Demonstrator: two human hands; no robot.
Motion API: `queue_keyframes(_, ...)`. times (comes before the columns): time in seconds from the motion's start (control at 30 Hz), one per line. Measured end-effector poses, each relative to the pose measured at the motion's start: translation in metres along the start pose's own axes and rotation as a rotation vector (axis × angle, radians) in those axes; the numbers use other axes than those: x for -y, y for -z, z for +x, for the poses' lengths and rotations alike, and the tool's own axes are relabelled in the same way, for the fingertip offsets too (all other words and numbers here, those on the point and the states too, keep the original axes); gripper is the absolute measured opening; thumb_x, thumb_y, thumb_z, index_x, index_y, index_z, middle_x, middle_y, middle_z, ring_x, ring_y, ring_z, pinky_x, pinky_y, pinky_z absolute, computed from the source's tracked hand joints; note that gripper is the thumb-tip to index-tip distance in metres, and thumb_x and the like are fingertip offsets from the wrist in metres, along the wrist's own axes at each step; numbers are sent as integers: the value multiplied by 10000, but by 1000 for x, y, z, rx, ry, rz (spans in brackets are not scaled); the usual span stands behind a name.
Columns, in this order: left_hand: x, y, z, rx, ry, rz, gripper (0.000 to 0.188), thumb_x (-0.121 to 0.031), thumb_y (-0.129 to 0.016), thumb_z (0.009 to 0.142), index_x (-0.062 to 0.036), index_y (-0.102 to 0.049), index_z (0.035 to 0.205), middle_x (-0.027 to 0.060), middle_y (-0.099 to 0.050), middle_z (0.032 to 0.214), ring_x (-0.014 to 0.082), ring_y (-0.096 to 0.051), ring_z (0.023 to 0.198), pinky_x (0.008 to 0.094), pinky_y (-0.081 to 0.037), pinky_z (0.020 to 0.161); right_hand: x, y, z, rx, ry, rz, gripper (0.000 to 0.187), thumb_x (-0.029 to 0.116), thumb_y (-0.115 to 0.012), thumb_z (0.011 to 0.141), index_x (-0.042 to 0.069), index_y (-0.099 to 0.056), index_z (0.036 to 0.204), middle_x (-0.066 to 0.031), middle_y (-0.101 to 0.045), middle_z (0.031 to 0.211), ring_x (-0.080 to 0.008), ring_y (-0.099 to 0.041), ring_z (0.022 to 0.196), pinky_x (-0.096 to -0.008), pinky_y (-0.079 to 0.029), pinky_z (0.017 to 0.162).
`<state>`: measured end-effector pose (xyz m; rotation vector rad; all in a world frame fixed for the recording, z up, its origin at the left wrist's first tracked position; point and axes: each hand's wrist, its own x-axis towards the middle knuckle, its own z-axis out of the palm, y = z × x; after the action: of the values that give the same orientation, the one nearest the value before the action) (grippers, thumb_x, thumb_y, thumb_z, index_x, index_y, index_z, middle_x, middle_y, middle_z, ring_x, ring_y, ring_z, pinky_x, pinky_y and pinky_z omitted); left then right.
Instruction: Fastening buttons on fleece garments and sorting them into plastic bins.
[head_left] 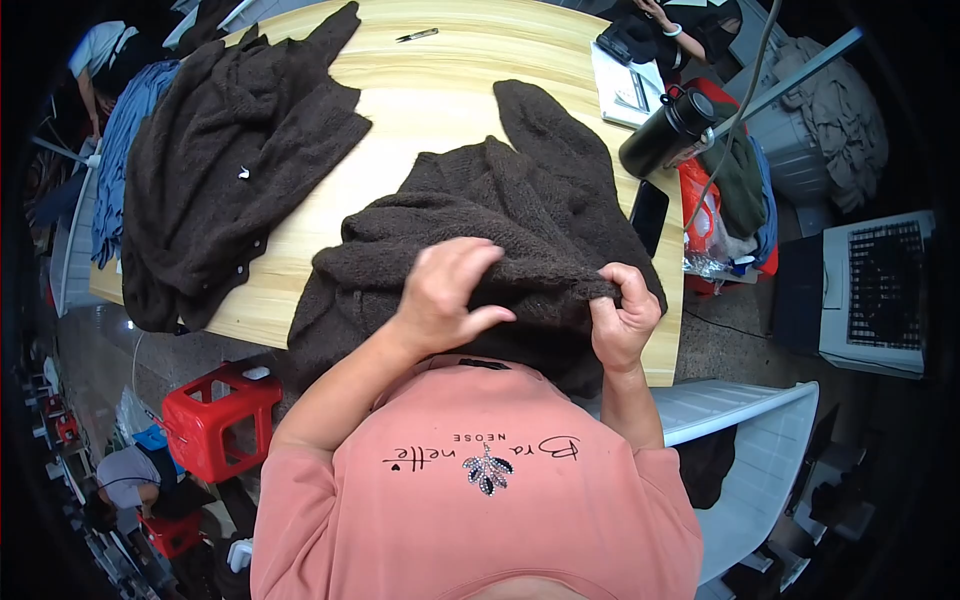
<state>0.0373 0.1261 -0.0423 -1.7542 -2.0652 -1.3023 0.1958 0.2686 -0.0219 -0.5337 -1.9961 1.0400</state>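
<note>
A dark brown knitted sweater (520,200) lies bunched on the wooden table in front of me, one sleeve stretching toward the far side. My right hand (625,315) pinches the sweater's near edge at the right, fingers closed on the knit. Over the middle of that edge is my left hand (445,295), its thumb spread away from the curled-forward fingers, with nothing visible between them. Whether its fingertips touch the knit is hard to see. A second dark brown knitted garment (240,150) with small light buttons is spread at the table's left.
Thread snips (417,35) lie at the table's far side. Along the right stand a black bottle (668,130), a phone (649,218) and a notebook (625,85). A red stool (222,420) is at lower left, a white bin (750,470) at lower right. Other people sit nearby.
</note>
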Motion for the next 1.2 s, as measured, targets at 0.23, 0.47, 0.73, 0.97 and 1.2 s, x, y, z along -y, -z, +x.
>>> queue_keyframes(0.23, 8, -6, 3, 105, 368, -313, 56, 5, -607, 717, 11, -623, 771, 143, -617, 711, 261, -619, 645, 314, -484, 589, -30, 3, -9, 30, -25, -97, 145, -79, -512, 688, -18, -558, 811, -69, -568, 710, -123, -547, 638, -235, -435, 600)
queue_keyframes(0.47, -1, -4, -9, 218, 575, -420, 90, -24, -603, 695, 30, -616, 767, 141, -626, 691, 195, -619, 633, 286, -471, 599, 2, -2, -1, 707, 139, -268, 516, 91, -690, 611, 38, -523, 1096, -162, -452, 1238, -339, -419, 1140, -425, -310, 952)
queue_keyframes(0.73, -18, -5, -12, 305, 720, -690, 90, 0, -569, 663, 43, -582, 741, 74, -561, 604, 85, -522, 604, 250, -425, 543, -7, -45, -15, 423, 245, 94, 86, -50, -566, 688, 2, -555, 756, -121, -532, 685, -281, -524, 618, -356, -417, 568)
queue_keyframes(0.97, -7, 9, -10, 101, 1072, -1125, 29, -15, -606, 775, 1, -622, 758, 13, -602, 677, 54, -530, 590, 198, -440, 556, -14, -42, -14, 176, 256, -18, 224, 1, -660, 674, 2, -560, 875, -130, -567, 806, -263, -557, 726, -322, -456, 647)
queue_keyframes(1.2, 8, 15, -8, 29, 941, -1094, 45, -57, -588, 797, -38, -625, 814, -14, -603, 781, 54, -518, 728, 208, -398, 681, -60, -15, -54, 185, 114, -284, 328, -16, -659, 631, -10, -555, 942, -155, -575, 898, -307, -568, 838, -338, -467, 739)
